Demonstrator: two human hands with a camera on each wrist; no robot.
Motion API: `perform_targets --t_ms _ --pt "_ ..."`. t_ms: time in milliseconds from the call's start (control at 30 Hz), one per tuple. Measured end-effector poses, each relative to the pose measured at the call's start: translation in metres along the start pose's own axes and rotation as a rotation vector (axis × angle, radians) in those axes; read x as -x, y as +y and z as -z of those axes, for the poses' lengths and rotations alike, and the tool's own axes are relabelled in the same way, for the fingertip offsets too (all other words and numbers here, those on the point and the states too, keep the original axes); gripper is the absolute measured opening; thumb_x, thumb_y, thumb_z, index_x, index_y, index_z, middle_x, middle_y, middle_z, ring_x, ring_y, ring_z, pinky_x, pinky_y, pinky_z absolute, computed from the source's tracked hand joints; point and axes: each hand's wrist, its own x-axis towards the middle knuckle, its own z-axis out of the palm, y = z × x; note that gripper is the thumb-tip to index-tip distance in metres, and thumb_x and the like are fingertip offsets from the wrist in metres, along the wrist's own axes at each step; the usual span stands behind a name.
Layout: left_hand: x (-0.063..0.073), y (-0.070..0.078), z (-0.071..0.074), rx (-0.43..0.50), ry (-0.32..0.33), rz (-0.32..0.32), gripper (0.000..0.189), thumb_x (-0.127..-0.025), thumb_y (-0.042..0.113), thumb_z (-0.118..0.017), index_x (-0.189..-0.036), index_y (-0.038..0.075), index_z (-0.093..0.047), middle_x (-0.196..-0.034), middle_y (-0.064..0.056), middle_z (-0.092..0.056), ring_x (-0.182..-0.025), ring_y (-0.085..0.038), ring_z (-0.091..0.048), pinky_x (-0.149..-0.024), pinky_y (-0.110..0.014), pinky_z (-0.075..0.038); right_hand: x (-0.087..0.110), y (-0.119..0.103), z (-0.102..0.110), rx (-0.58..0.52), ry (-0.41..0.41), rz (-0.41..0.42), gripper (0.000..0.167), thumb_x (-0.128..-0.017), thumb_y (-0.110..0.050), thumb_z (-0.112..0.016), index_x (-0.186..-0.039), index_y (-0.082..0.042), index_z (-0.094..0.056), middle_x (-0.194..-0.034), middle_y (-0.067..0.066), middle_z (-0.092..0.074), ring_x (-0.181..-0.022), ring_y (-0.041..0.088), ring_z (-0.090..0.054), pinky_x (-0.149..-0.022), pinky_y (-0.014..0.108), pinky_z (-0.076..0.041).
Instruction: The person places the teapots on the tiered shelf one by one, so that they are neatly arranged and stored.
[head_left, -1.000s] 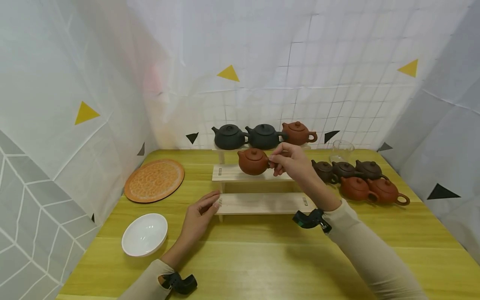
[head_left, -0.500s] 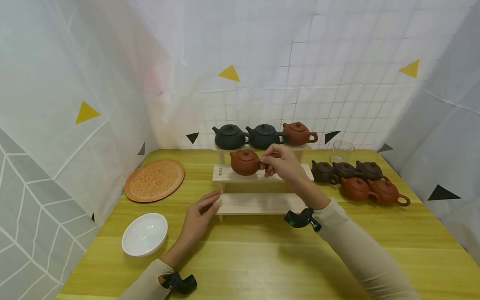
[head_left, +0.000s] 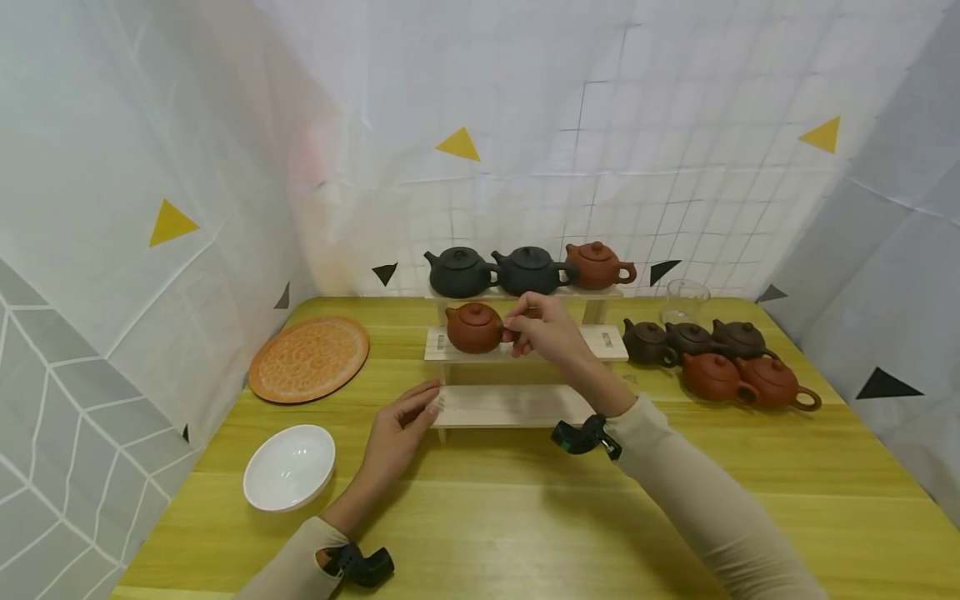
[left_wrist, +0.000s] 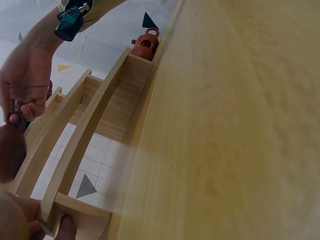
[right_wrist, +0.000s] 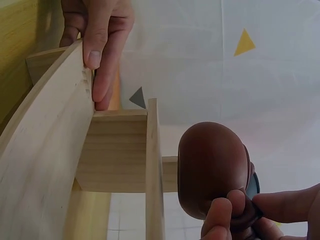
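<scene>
My right hand [head_left: 551, 335] pinches the handle of a reddish-brown clay teapot [head_left: 474, 328]. The teapot is upright, spout to the left, close over the left part of the middle step of a three-step wooden rack [head_left: 517, 407]. In the right wrist view the teapot [right_wrist: 212, 167] shows its underside beside the step's edge, fingers and thumb on its handle. My left hand [head_left: 393, 435] grips the left end of the lowest step. Its fingers lie on both sides of that board in the left wrist view. On the top step stand two black teapots [head_left: 459, 272] and a reddish-brown teapot [head_left: 597, 267].
Right of the rack stand several dark brown teapots [head_left: 649, 342] and two reddish-brown teapots [head_left: 776, 383]. Behind them is a clear glass [head_left: 686, 302]. Left of the rack lie a round orange-patterned mat [head_left: 309, 360] and a white bowl [head_left: 289, 469].
My right hand has carried the reddish-brown teapot leftward and slightly down along the middle step. The left hand has stayed at the rack's lower left end.
</scene>
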Motion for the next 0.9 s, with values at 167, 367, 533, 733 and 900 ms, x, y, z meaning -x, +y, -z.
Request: perform_targets --t_ms 167,367,533,733,900 --pt "0.001 0.000 0.001 0.005 -0.004 -0.014 0.031 -0.102 0.008 -0.069 -0.132 0.002 -0.072 -0.144 -0.010 -0.061 -0.136 -0.021 -0.053 -0.098 -0.019 -0.048 -0.004 0.005 -0.005 -0.003 0.006 -0.016 0.011 -0.102 0.003 -0.061 -0.093 -0.003 -0.063 -0.082 0.024 -0.067 -0.056 0.024 -0.062 -0.057 0.032 -0.056" --pt "0.001 0.000 0.001 -0.003 -0.010 -0.034 0.031 -0.102 0.010 -0.070 -0.132 0.003 -0.072 -0.144 -0.010 -0.061 -0.136 -0.020 -0.053 -0.099 -0.020 -0.048 -0.007 0.008 -0.010 0.002 0.009 -0.029 0.008 -0.102 0.001 -0.061 -0.095 -0.002 -0.063 -0.082 0.025 -0.066 -0.056 0.025 -0.061 -0.055 0.029 -0.054" --pt "0.001 0.000 0.001 -0.019 -0.008 -0.029 0.031 -0.102 0.010 -0.070 -0.132 0.003 -0.072 -0.144 -0.007 -0.062 -0.136 -0.020 -0.053 -0.099 -0.020 -0.048 -0.009 0.010 -0.012 0.028 -0.009 -0.030 0.007 -0.102 -0.001 -0.060 -0.103 0.006 -0.061 -0.086 0.028 -0.066 -0.058 0.025 -0.062 -0.057 0.030 -0.055" --pt "0.001 0.001 0.001 -0.022 -0.009 -0.026 0.031 -0.102 0.010 -0.069 -0.132 0.002 -0.072 -0.144 -0.009 -0.061 -0.136 -0.020 -0.053 -0.099 -0.021 -0.048 -0.010 0.010 -0.015 0.033 -0.006 -0.045 0.010 -0.102 -0.002 -0.061 -0.105 0.007 -0.061 -0.092 0.034 -0.064 -0.059 0.025 -0.062 -0.058 0.030 -0.055" --pt "0.001 0.002 0.001 -0.035 -0.004 -0.023 0.031 -0.103 0.011 -0.069 -0.132 0.002 -0.072 -0.143 -0.008 -0.062 -0.136 -0.019 -0.053 -0.099 -0.021 -0.048 -0.011 0.011 -0.017 0.028 -0.002 -0.045 0.010 -0.102 0.000 -0.060 -0.106 0.009 -0.061 -0.091 0.032 -0.065 -0.059 0.025 -0.062 -0.059 0.031 -0.055"
